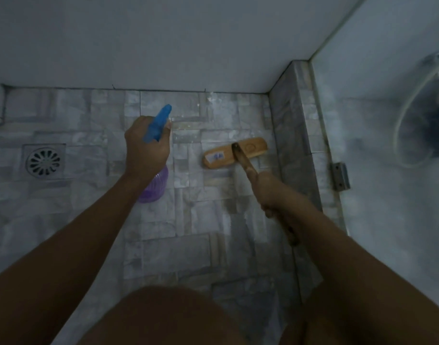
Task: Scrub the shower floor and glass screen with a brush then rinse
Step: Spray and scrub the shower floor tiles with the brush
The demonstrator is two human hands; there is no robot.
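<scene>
My left hand (146,145) grips a spray bottle (155,188) with a purple body and a blue trigger head, its nozzle pointing toward the far wall over the tiled shower floor (193,215). My right hand (278,197) holds the dark wooden handle of a brush. The brush's tan wooden head (220,155) lies flat on the floor near the right curb. The glass screen (387,170) stands along the right side, hazy and wet-looking.
A round metal drain (43,161) sits in the floor at the left. A grey tiled curb (293,135) carries the glass, with a metal hinge bracket (340,176) on it. A white wall closes the far side. My knees fill the bottom edge.
</scene>
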